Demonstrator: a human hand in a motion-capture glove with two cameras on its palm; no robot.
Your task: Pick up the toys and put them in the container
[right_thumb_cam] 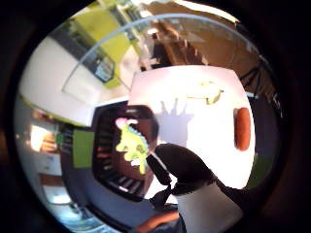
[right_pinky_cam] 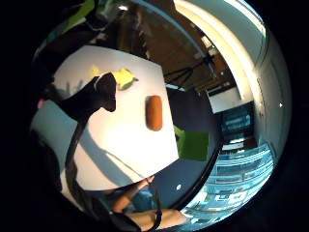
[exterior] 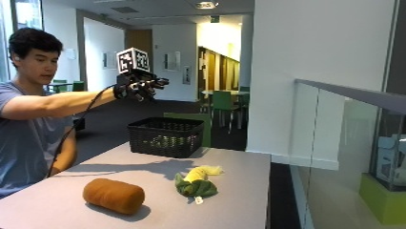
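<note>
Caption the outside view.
Gloved hand open above the basket; brown toy and yellow-green toy lie on the table.

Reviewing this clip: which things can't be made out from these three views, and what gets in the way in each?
- Outside view: the contents of the black basket are hidden by its mesh wall; only a faint yellow-green shows through.
- Outside view: whether the gloved right hand is empty; its fingers are too small to tell.
- Outside view: the green and yellow toy lies crumpled, its shape unreadable.
- Little-finger palm view: the basket is hidden behind the black glove.

The black mesh plastic basket [exterior: 166,137] hid most of its contents; only blurred yellow-green patches showed through its wall.
</note>
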